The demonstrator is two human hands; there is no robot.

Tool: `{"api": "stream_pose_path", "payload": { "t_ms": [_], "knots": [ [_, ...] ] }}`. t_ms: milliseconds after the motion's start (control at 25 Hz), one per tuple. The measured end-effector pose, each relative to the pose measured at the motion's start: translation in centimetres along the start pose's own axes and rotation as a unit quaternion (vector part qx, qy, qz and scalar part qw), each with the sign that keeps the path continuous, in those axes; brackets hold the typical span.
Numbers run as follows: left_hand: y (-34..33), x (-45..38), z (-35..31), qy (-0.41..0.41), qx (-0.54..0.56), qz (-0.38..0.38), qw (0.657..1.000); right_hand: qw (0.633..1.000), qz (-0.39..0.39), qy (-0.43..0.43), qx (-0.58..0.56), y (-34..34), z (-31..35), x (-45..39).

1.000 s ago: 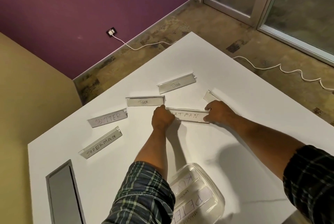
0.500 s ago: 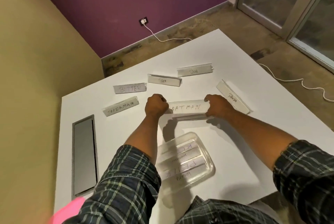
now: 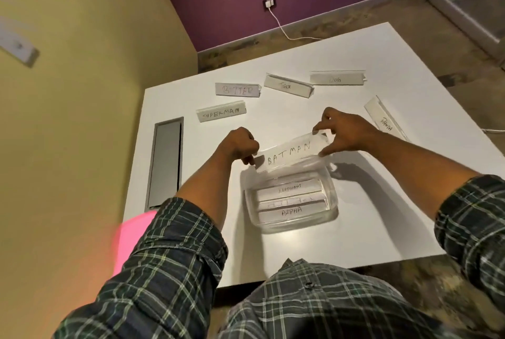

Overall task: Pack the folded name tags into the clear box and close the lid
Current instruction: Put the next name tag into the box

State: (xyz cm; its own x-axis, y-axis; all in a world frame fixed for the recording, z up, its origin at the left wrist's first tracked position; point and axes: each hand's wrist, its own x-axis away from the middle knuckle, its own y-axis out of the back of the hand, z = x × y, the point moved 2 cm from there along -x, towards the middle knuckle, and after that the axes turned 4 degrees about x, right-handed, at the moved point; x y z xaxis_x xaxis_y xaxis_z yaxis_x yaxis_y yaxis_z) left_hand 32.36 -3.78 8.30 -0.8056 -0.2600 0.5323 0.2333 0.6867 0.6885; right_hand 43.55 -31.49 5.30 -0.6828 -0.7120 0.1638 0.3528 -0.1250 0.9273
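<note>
My shirt [image 3: 314,308] is dark green plaid crossed with thin pale lines, a small dark button on the front. Both sleeves are rolled back above the wrists, cuffs bunched, leaving my left hand [image 3: 240,144] and right hand [image 3: 347,130] bare.

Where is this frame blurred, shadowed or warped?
Head view: a smeared pink blur at lower left; the right hand casts a soft shadow on the white table; wide-angle bending of the table edges; the BATMAN tag reads sharp.
</note>
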Motion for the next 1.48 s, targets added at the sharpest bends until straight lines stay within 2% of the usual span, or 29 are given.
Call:
{"api": "stream_pose_path", "payload": {
  "t_ms": [240, 440, 600, 920, 1080, 1200, 1480],
  "knots": [
    [-2.0, 3.1, 1.6, 0.038, -0.079, 0.134, 0.987, 0.995, 0.053, 0.088, -0.007, -0.9, 1.9, 1.4],
    [-5.1, 3.6, 1.6, -0.018, -0.202, 0.134, 0.970, 0.990, 0.072, 0.120, 0.025, -2.9, 3.1, 2.9],
    [-8.0, 3.9, 1.4, -0.065, -0.303, 0.158, 0.938, 0.984, 0.083, 0.139, 0.078, -5.0, 3.8, 3.8],
    [-11.6, 5.2, 3.4, -0.139, -0.442, 0.094, 0.881, 0.953, 0.106, 0.190, 0.213, -7.7, 4.9, 4.7],
    [-11.7, 5.5, 4.8, -0.142, -0.444, 0.056, 0.883, 0.933, 0.100, 0.200, 0.280, -9.2, 5.9, 4.5],
    [-11.8, 5.8, 5.4, -0.153, -0.454, 0.034, 0.877, 0.918, 0.125, 0.193, 0.324, -10.4, 6.6, 4.3],
    [-12.6, 6.1, 6.2, -0.190, -0.489, 0.016, 0.851, 0.907, 0.157, 0.170, 0.351, -12.0, 7.0, 4.1]
  ]
}}
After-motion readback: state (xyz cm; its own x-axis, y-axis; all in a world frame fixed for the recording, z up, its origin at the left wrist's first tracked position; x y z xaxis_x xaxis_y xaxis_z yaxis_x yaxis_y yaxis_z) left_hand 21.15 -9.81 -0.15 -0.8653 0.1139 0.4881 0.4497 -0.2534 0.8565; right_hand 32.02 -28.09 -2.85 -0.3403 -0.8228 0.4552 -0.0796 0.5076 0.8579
